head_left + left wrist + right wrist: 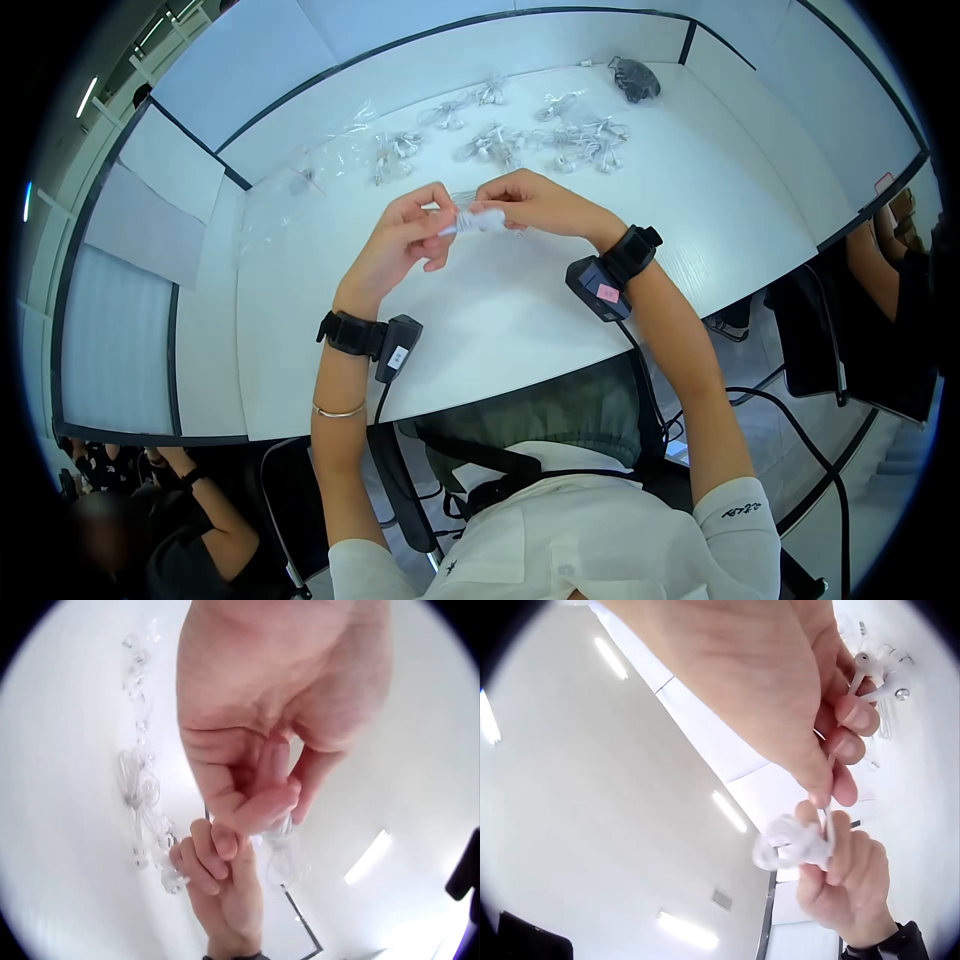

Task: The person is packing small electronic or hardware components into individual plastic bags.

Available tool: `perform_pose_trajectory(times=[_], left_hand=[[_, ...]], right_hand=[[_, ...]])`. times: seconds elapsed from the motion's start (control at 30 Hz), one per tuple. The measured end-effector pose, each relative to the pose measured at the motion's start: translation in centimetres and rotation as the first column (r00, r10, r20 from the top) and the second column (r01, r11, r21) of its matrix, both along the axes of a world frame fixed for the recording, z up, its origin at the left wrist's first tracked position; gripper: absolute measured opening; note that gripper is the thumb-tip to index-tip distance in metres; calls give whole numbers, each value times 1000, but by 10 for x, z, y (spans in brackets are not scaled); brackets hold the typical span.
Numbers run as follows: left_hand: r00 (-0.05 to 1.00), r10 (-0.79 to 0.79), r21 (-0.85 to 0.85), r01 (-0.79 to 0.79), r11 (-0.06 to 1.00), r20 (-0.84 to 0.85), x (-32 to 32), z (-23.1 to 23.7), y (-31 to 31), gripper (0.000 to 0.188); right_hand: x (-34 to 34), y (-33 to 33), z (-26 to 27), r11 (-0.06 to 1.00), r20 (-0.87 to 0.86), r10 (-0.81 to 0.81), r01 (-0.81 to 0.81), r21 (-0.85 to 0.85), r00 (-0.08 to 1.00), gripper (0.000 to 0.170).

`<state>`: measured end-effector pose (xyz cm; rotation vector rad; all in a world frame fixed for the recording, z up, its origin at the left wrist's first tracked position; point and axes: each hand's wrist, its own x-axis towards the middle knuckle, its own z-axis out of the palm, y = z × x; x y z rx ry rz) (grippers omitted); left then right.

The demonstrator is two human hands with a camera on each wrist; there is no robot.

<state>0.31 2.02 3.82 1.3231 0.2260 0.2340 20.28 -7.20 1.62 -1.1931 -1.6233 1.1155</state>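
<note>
A bundle of white earphone cable is between the two hands above the table. My left hand pinches the bundle with thumb and fingers at its left side; in the right wrist view the looped bundle shows at that hand's fingertips. My right hand pinches a strand of the cable, and white earbuds stick out past its curled fingers. In the left wrist view, part of the bundle hangs below my left fingers, partly hidden by them.
Several bundled white earphones lie across the back half of the white table. A dark pouch-like item is at the back right, clear plastic at the back left. Low white partitions surround the table; other people sit beyond both sides.
</note>
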Motion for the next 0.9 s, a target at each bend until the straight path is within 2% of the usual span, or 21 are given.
perform_pose_trajectory(times=[0.1,0.3,0.43,0.63,0.8,0.9], left_hand=[[969,-32,372,124,920,-244,0,6,-5,13],[941,246,551,-80,830,-234,6,-12,-5,15],[912,377,606,-210,767,-162,7,-16,-2,17],[927,372,369,-327,870,-56,11,-20,1,16],[890,454,222,-436,872,-37,17,-22,-6,16],[882,470,147,-461,875,-37,19,-18,-11,15]], right_hand=[[1,-4,5,1000,139,17,-15,-14,990,28],[-15,1,-7,968,146,-197,168,189,970,26],[-21,-6,5,957,198,-253,215,194,947,24],[-27,-9,9,907,268,-367,279,314,891,22],[-35,-6,4,816,318,-492,303,492,810,18],[-35,-8,5,799,295,-507,313,514,810,15]])
